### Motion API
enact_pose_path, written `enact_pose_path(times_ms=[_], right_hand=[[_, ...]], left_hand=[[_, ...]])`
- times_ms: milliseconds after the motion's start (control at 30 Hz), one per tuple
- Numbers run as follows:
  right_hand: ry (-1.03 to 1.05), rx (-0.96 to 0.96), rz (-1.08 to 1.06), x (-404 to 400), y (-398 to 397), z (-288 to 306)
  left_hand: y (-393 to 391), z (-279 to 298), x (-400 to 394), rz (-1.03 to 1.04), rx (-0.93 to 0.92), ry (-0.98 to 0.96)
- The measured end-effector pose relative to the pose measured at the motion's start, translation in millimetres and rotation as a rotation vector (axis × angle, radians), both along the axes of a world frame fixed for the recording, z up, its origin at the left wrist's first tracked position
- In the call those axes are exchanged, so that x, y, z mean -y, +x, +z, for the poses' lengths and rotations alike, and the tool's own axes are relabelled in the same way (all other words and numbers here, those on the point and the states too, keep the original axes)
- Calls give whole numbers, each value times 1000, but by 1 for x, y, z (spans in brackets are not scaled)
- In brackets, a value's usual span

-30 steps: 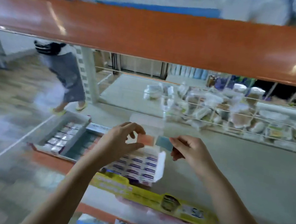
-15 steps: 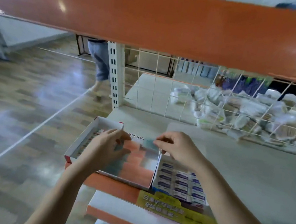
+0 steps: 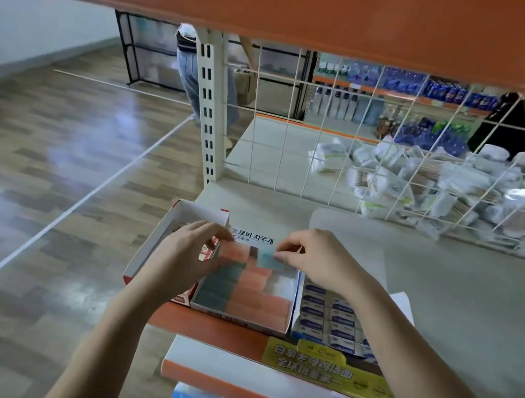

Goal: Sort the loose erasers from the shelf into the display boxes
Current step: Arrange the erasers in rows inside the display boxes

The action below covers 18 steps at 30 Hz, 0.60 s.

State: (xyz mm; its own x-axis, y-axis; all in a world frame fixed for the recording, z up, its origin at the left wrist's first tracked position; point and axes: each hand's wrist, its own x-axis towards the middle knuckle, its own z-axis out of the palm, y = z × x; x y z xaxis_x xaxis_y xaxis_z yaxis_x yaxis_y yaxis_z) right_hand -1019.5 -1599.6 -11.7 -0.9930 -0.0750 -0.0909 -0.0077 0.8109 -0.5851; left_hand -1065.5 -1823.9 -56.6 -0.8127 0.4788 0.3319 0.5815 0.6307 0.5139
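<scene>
Since half a second ago: both hands lower and closer over the middle display box (image 3: 240, 316), view dropped nearer the shelf (image 3: 460, 311). Orange eraser (image 3: 235, 251) pinched between left hand (image 3: 185, 255) thumb and fingertips, held just above the far-left corner of the middle box. Blue eraser (image 3: 265, 260) pinched by right hand (image 3: 321, 260) thumb and forefinger, just beside the orange one, over the far end of the same box. Two loose erasers in hand, one each. Inside the middle box: rows of teal, orange and pale erasers in three columns, exact count blurred. Three display boxes side by side along the shelf's front edge: left box (image 3: 162, 235) with white walls and red corners, mostly hidden under the left hand; middle box; right box (image 3: 327, 314) packed with blue-and-white wrapped erasers in two columns. White card with Korean lettering (image 3: 254, 236) upright at the middle box's far end. Yellow label strip (image 3: 309, 362) on the shelf's front edge. Wire grid (image 3: 329, 140) at the shelf's back edge, wrapped packets (image 3: 422, 190) heaped behind it. Person (image 3: 188, 65) standing on the wooden floor (image 3: 41, 169) beyond the left edge.
</scene>
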Motion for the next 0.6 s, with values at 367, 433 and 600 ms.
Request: enact_pose_path(times_ms=[367, 433, 600], right_hand=[[73, 34, 56, 27, -16, 4], [102, 47, 73, 35, -20, 3], [72, 135, 154, 55, -18, -4]], left_hand=[[-8, 8, 16, 7, -43, 55], [-8, 11, 19, 6, -54, 57], [-10, 11, 26, 20, -24, 57]])
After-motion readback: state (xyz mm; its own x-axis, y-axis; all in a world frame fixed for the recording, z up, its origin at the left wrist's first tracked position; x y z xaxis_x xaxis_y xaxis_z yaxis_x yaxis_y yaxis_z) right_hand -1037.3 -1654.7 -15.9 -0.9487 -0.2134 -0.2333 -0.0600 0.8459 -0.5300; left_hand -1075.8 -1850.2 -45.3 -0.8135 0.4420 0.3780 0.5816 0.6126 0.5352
